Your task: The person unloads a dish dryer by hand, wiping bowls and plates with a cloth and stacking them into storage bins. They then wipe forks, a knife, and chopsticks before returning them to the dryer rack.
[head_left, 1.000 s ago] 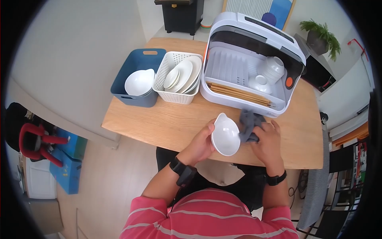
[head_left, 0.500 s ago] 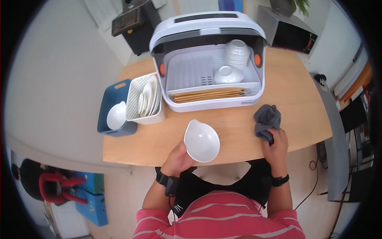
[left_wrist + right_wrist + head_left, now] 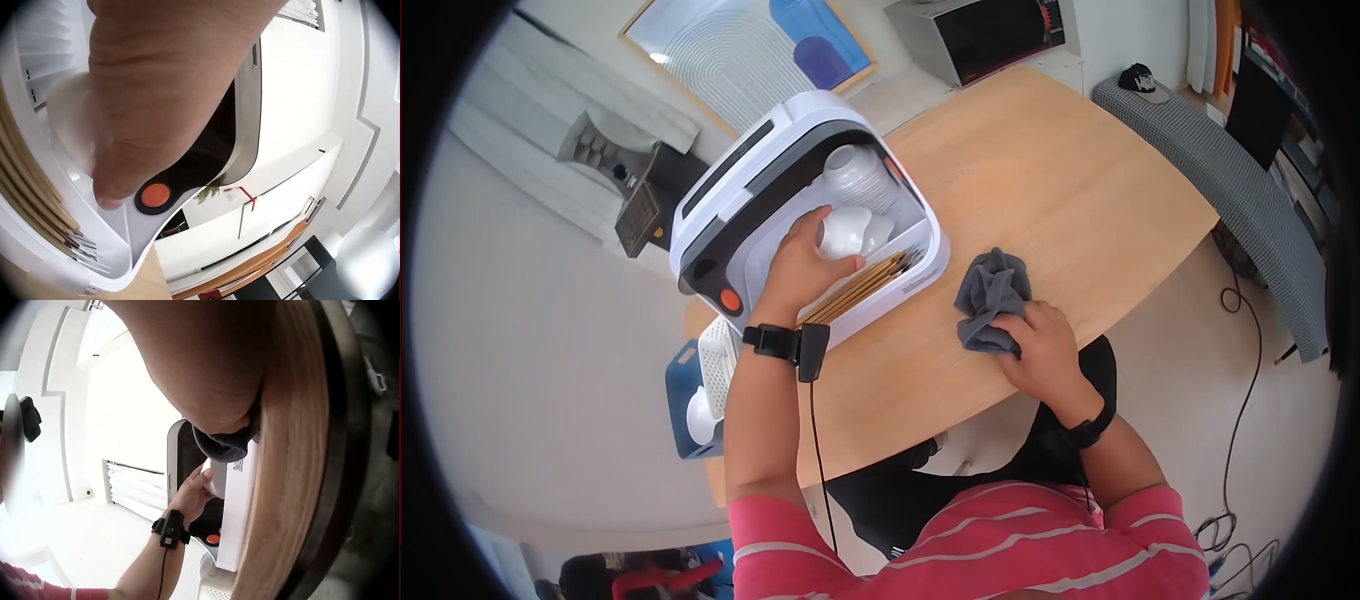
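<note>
Inside the white dish box (image 3: 935, 262), my left hand (image 3: 800, 265) holds a small white bowl (image 3: 840, 236), turned bottom-up, with the thumb on its near side. Against that bowl's right sits another white bowl (image 3: 880, 232); behind them rises a stack of white bowls (image 3: 852, 172). Wooden chopsticks (image 3: 855, 290) and forks fill the front tray, just below the left thumb. On the table, my right hand (image 3: 1045, 350) grips the near edge of a crumpled grey cloth (image 3: 990, 295). In the right wrist view, that cloth (image 3: 220, 447) bunches under the hand.
The box's dark lid stands raised. At its left are a perforated white basket (image 3: 718, 365) and a blue bin (image 3: 684, 385) with a white bowl (image 3: 700, 415). The wooden table (image 3: 1050, 160) reaches right toward a grey bench (image 3: 1220, 180). A microwave (image 3: 990, 40) stands behind.
My left hand has carried the white bowl from above the table's front edge up into the dish box and turned it over. The right hand stays at the cloth. The head view has swung right.
</note>
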A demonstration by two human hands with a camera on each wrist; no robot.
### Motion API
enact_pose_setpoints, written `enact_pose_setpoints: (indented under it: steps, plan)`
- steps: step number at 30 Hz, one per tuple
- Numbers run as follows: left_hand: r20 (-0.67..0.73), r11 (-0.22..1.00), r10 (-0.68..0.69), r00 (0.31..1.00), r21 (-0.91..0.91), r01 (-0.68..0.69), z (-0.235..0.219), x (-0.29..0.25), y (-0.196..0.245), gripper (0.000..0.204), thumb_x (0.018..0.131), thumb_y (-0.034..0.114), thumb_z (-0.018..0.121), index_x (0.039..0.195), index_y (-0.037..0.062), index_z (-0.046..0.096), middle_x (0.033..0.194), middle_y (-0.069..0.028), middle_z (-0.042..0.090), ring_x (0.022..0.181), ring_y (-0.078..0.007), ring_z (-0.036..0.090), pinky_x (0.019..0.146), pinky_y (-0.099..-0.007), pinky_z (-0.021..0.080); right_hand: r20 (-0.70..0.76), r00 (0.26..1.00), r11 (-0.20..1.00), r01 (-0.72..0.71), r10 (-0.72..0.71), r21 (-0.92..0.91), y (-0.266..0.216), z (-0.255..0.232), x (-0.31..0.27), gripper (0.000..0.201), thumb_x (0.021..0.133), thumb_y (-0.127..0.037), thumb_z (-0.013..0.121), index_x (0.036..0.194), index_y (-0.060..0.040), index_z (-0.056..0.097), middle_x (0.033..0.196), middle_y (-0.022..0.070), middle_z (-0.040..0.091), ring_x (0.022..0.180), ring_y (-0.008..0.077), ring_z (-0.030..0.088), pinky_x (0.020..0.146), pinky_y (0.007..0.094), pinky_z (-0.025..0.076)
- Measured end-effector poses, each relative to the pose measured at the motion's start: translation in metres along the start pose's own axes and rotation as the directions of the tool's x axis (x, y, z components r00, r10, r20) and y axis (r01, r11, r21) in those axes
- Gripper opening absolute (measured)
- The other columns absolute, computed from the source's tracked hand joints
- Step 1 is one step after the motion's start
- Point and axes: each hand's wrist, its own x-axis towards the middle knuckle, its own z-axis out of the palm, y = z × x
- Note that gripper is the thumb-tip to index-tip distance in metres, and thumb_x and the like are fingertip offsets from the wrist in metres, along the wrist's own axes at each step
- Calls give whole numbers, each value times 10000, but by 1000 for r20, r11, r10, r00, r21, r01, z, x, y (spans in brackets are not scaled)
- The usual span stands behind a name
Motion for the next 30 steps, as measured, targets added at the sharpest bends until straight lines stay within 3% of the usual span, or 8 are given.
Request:
enact_pose_setpoints:
  steps: [4,7,9,16,18,22,25,30]
  plan:
    - [92,994,-1,996,109,-9,15,26,-6,932,691,314,898,1479,12,502,1445,-244,544,1333,-361,549,1127,-387,426,7,1000,999,19,-19,36,3,-4,2,371,706,-137,776,1068,-173,703,953,70,614,919,303,619,795,427,478]
    - [108,994,41,993,97,-52,18,33,-11,913,683,306,892,1466,15,522,1473,-237,523,1316,-383,559,1122,-395,441,36,999,999,14,-15,50,5,-5,1,389,705,-140,779,1084,-177,697,962,71,611,930,303,615,807,428,475]
    - [197,998,-39,980,-31,46,14,32,-4,915,690,292,894,1484,42,515,1499,-238,494,1348,-386,533,1145,-384,418,42,999,999,2,-5,54,4,-6,1,395,703,-141,781,1087,-179,695,966,72,610,937,303,613,815,427,474]
    - [169,998,34,985,54,-43,24,37,-20,889,724,292,900,1491,62,514,1478,-245,504,1305,-358,565,1116,-389,445,39,999,998,-6,3,58,4,-6,1,398,703,-140,786,1088,-180,694,967,76,606,951,306,607,835,430,474]
    - [179,955,-156,971,-223,194,22,34,-17,880,744,311,898,1493,58,511,1459,-242,526,1288,-341,577,1085,-385,465,35,999,998,-4,2,56,3,-7,1,395,706,-139,785,1088,-178,694,966,77,606,950,307,607,835,431,475]
    - [154,974,-94,984,-188,123,32,38,-47,905,751,329,896,1506,44,488,1436,-237,552,1276,-342,588,1064,-376,472,18,1000,999,8,-9,48,1,-7,2,385,712,-139,783,1085,-172,695,955,76,605,938,308,609,826,432,477]
    - [119,953,-156,981,-242,181,39,36,-47,962,752,351,893,1526,2,439,1426,-251,563,1278,-336,591,1061,-364,470,27,1000,1000,-5,4,29,0,-8,2,374,712,-138,782,1076,-167,699,945,75,605,926,308,611,817,432,478]
    - [232,927,-224,946,-249,281,43,35,-39,1005,791,363,879,1543,-64,365,1464,-242,536,1330,-306,545,1109,-342,419,9,1000,1000,6,-6,21,-2,-7,2,357,713,-137,781,1061,-162,704,927,75,603,913,311,613,802,432,481]
